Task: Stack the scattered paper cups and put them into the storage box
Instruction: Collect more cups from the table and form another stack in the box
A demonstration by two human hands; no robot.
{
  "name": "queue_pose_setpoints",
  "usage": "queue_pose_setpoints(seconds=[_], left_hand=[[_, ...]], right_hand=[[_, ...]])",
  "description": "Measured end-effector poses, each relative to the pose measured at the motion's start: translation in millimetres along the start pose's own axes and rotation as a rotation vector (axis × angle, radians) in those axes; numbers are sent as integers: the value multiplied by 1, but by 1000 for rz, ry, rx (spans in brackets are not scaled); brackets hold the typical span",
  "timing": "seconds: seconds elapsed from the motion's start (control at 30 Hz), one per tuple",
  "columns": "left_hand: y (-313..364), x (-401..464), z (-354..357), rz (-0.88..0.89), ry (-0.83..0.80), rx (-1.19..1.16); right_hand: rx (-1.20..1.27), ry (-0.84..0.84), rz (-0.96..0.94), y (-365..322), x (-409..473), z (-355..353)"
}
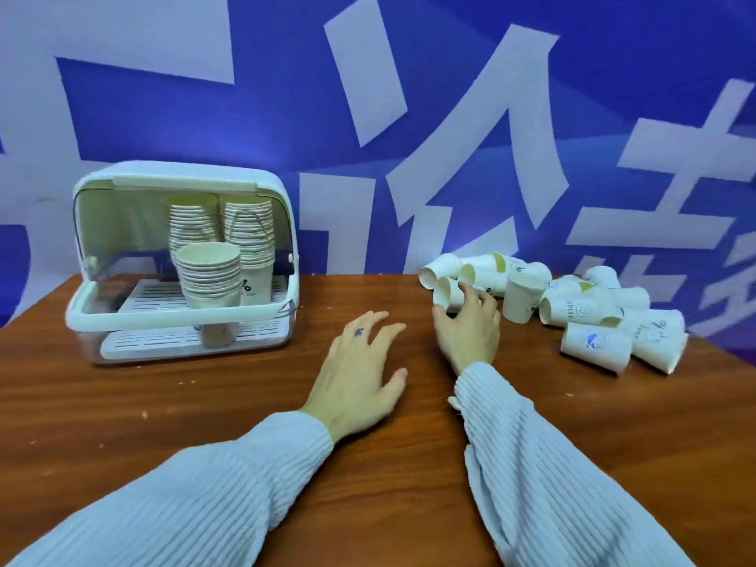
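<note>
Left hand (360, 372) lies flat on the brown worktop (204, 403), fingers spread and straight, holding nothing. Right hand (466, 325) is out at the near edge of the scattered paper cups (572, 308) on the far right, fingers curled round a tipped cup (448, 294) lying on its side. The rest of that pile sprawls to the right, most on their sides, one cup (521, 298) standing upright. Far left sits the storage box (122, 317), its lid flipped up, three stacks of cups (210, 276) standing inside on the slatted tray. Behind it all, a blue wall (409, 96) with big white characters.
</note>
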State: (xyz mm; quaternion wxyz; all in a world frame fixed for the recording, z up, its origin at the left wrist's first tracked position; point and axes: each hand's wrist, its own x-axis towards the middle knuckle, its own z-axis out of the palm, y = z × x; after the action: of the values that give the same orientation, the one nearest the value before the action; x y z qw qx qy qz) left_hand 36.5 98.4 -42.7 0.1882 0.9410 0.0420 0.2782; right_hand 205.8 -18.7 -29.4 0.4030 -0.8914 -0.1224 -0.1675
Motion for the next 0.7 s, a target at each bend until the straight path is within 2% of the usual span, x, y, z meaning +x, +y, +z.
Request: queue_pose_setpoints(seconds=[0.27,0.33,0.4,0.5,0.63,0.7], left_hand=[[-1,-6,-6,-14,-10,-54],[1,-6,-7,-14,-10,-55],[1,-5,-8,-21,-1,-53],[0,-2,-7,-59,63,-70],[-1,-1,-11,-190,93,-257],[-4,-1,-12,-213,88,-309]], right_hand=[[-16,-45,154,21,42,17],[35,-60,171,17,39,11],[195,-99,166,12,31,2],[467,-328,66,8,13,-6],[534,-747,-71,-3,-13,-18],[578,-843,-98,-11,-27,-26]])
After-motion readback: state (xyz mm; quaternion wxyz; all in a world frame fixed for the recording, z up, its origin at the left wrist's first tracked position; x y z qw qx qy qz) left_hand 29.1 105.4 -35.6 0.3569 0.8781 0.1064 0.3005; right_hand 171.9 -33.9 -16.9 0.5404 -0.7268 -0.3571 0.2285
